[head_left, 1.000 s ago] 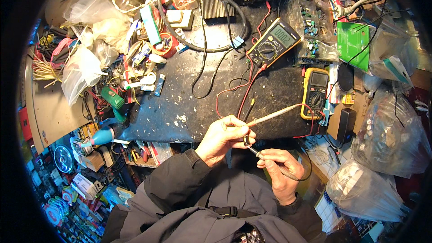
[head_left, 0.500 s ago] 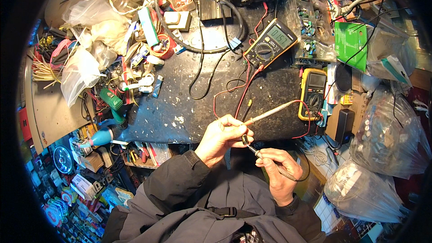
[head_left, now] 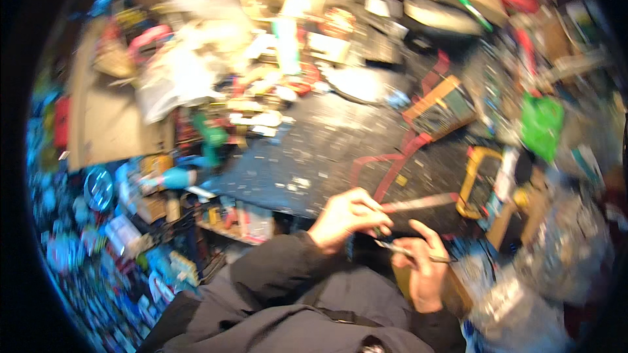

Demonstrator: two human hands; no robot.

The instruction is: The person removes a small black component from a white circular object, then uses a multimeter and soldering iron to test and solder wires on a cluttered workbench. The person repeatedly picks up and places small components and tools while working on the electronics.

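The picture is smeared by motion. My left hand is closed in a pinch on a test probe, whose pale shaft sticks out to the right toward a red lead. A small dark part shows at these fingertips, too blurred to name. Just to the right, my right hand grips a second, grey probe with its tip toward the left fingers; the index finger is lifted off. Beyond the hands lies a multimeter with an orange edge and red leads.
A yellow-framed meter lies at the bench's right edge. Clutter and plastic bags crowd the far left, near a green-handled tool. A green packet and clear bags stand at right. The dark bench top is between.
The whole view has shifted and blurred, with the bench appearing further right and lower. My right index finger has lifted away from its probe. Both hands keep their probes.
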